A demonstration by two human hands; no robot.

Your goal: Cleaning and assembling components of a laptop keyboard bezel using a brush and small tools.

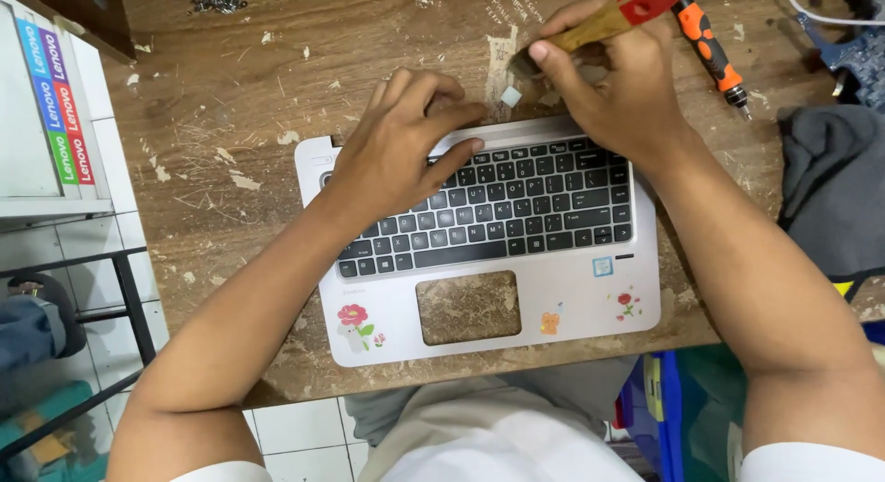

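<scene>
A silver laptop keyboard deck [572, 302] with black keys, small flower stickers and an empty touchpad cut-out lies on the worn wooden table [230, 95]. My left hand [401, 146] rests on the deck's upper left, fingers spread over the top key rows and back edge. My right hand [618, 81] sits just past the deck's back edge, gripping a paintbrush [608, 19] with a wooden handle and red end, its bristle end by my thumb. A small white square piece [510, 96] lies on the table between the two hands.
An orange and black screwdriver [712, 51] lies at the back right. Grey cloth [830, 187] and a blue circuit board [862, 53] sit at the right edge. Several small screws [218, 0] are at the back left. A white box [46, 104] stands at left.
</scene>
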